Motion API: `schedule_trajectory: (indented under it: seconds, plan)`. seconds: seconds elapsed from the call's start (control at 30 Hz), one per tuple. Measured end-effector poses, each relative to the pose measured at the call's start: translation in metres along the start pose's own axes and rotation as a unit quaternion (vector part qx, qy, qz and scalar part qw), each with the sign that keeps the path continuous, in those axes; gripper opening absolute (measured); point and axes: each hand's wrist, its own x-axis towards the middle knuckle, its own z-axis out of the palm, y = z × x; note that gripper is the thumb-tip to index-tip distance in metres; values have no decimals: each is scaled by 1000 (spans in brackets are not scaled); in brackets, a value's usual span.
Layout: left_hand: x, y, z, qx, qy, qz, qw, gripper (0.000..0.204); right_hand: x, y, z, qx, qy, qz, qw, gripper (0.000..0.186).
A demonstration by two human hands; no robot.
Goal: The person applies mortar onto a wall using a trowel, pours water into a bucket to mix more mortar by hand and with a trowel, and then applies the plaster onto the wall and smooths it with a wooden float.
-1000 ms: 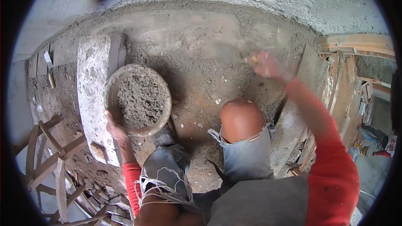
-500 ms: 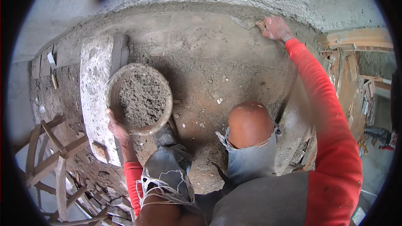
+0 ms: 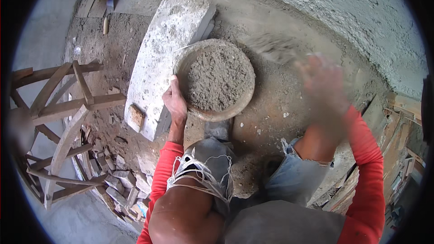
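Observation:
A round bowl (image 3: 244, 79) of grey, lumpy mortar (image 3: 214, 79) sits beside a long whitish block (image 3: 160, 45). My left hand (image 3: 175, 101) is closed on the bowl's left rim, thumb up. My right hand (image 3: 320, 81), smeared by motion, is right of the bowl, closed on the handle of a trowel (image 3: 271, 47), whose blurred blade points left toward the bowl, just above a smoothed strip of mortar (image 3: 239, 27). My bare knees and torn jeans are below the bowl.
A rough white wall (image 3: 343, 13) rises along the top and right. A wooden frame (image 3: 63, 153) and rubble (image 3: 122, 180) lie at the left. A small tool (image 3: 106, 25) lies at the upper left, a brick piece (image 3: 136, 117) on the block, planks (image 3: 398, 126) at the right.
The view has turned, shifting bowl and block rightward in the picture. My right hand and trowel have come down from the wall's foot toward the bowl. My left hand still grips the bowl.

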Motion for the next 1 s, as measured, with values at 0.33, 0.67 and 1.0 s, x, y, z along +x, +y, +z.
schedule_trajectory:
  seconds: [0.33, 0.67, 1.0]
  plan:
    - [3, 12, -9, 158, -55, -48, 985, 74, 119, -76, -81, 170, -92, -63, 979, 23]
    - [-12, 84, -34, 276, -177, -4, 945, 65, 36, -57, -54, 134, -344, -20, 929, 33]
    - [-12, 148, -16, 129, -168, -105, 972, 50, -28, -104, -208, 286, -450, 240, 811, 57]
